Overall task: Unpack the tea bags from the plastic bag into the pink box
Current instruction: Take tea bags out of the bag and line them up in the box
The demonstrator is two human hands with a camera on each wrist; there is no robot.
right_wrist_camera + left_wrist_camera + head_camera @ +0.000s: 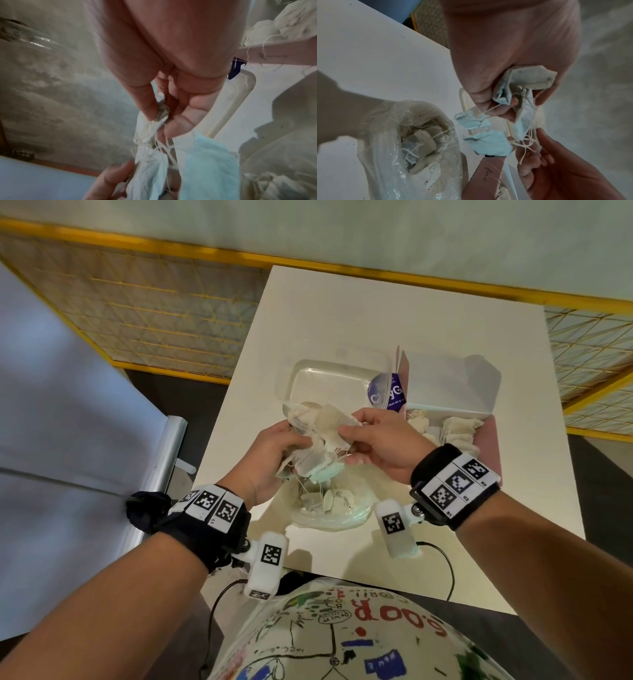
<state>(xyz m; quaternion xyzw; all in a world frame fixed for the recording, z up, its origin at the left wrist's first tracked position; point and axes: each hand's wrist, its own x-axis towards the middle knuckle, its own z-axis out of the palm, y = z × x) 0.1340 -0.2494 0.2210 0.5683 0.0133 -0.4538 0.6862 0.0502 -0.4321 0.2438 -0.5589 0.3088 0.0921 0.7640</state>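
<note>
Both hands hold a tangled bunch of tea bags (322, 446) above the table, over the open clear plastic bag (330, 505). My left hand (274, 450) grips the bunch (527, 83) from the left, strings trailing down into the plastic bag (412, 142), where more tea bags lie. From the right, my right hand (370, 440) pinches one tea bag (161, 113) of that bunch between thumb and fingers. The pink box (486, 440) stands open to the right, with several tea bags (455, 429) inside. Pale blue tags (489, 143) dangle from the bunch.
A clear plastic container (329, 381) stands behind the hands on the white table (411, 313), a purple-labelled packet (387, 392) between it and the box's raised lid (448, 385). A yellow-framed mesh partition (154, 313) runs behind. A cable (442, 556) lies near the front edge.
</note>
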